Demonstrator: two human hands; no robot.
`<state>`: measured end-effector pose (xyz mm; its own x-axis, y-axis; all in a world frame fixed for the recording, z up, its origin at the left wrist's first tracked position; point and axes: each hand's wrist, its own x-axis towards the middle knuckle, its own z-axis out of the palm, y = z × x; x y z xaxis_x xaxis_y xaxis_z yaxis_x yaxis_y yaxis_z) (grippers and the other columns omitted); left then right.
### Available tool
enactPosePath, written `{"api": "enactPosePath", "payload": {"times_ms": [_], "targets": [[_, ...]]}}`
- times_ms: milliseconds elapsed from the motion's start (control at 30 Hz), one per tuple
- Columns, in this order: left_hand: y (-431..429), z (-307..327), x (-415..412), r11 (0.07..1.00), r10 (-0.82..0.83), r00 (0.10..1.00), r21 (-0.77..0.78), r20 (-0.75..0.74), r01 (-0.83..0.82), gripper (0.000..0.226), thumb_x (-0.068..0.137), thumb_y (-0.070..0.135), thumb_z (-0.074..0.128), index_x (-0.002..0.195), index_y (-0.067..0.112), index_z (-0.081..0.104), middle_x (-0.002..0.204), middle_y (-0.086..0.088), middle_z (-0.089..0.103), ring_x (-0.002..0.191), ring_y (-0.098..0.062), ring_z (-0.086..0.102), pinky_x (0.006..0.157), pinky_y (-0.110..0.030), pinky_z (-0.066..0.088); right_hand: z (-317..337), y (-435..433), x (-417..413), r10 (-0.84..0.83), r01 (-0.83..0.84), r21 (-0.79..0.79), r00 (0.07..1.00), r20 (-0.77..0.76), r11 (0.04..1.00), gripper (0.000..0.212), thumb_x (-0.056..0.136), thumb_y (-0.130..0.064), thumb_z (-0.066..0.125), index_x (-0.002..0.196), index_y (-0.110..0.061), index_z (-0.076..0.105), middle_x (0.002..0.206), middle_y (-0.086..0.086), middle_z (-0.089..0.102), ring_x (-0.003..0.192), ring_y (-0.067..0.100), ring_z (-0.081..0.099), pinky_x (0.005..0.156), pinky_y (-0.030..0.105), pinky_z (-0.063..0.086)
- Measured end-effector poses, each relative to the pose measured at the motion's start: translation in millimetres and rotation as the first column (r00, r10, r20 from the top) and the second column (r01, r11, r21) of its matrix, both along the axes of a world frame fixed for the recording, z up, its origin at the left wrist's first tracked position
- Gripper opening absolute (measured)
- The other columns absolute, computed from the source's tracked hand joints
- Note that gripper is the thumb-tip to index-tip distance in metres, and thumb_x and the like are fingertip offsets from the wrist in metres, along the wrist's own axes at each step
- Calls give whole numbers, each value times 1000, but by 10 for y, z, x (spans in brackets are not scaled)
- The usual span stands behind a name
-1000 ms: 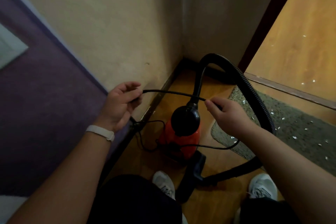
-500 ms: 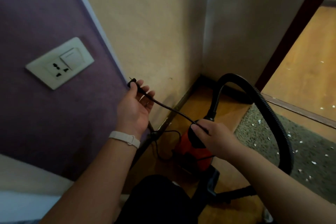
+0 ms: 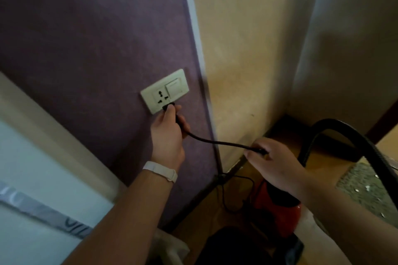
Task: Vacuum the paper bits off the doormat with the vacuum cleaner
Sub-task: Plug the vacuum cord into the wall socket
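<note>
Black plug point(image 3: 168, 106), gripped by the curled left hand point(image 3: 167, 136), at the cream socket point(image 3: 164, 90) lower edge, frame centre. Its cord point(image 3: 215, 142) pinched in the right hand point(image 3: 277, 164), centre right. Red vacuum cleaner point(image 3: 280, 215) lower right; doormat point(image 3: 374, 198) with paper bits point(image 3: 367, 188) at right edge.

We see the red, black-topped vacuum cleaner point(image 3: 284, 217) upright beside the grey-green doormat point(image 3: 361, 180) dotted with white paper bits point(image 3: 367, 188), black ribbed hose point(image 3: 338, 125) arching up, thin black cord point(image 3: 217, 142) stretched leftward.

Only lettering seen: dark characters on a grey band point(image 3: 38, 214) crossing the pale panel point(image 3: 32, 168), lower left. Motion-blurred; two strokes resemble "VI", the remainder is not readable. No other text can be read.
</note>
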<state>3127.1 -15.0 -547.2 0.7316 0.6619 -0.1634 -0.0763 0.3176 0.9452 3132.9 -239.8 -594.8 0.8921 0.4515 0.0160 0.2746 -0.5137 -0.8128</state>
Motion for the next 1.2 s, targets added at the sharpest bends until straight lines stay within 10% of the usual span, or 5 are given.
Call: {"api": "enactPosePath", "payload": {"times_ms": [933,1067,1200], "targets": [[25,33,345,942,304,947,183,-103,-282,27,99,18,48,80,3,60,59,-3,56,42,-9,52,48,-25,46,39,122,105,-59,54,139,998,36,989,39,97,-34,56,82,3,60,61,11,47,47,14,41,43,19,32],[115,36,509,935,332,928,185,-170,-301,31,98,21,48,97,-5,65,88,-17,70,87,-30,72,69,-34,57,20,158,126,-38,33,156,999,31,987,38,98,-31,56,80,3,57,58,6,42,46,13,38,42,18,30],[119,-38,580,909,378,917,239,-132,-340,32,98,25,54,98,-3,68,93,-16,73,85,-30,71,74,-38,60,-10,179,164,-42,34,155,998,47,987,38,99,-32,55,79,0,57,58,7,43,46,14,38,42,19,30]]}}
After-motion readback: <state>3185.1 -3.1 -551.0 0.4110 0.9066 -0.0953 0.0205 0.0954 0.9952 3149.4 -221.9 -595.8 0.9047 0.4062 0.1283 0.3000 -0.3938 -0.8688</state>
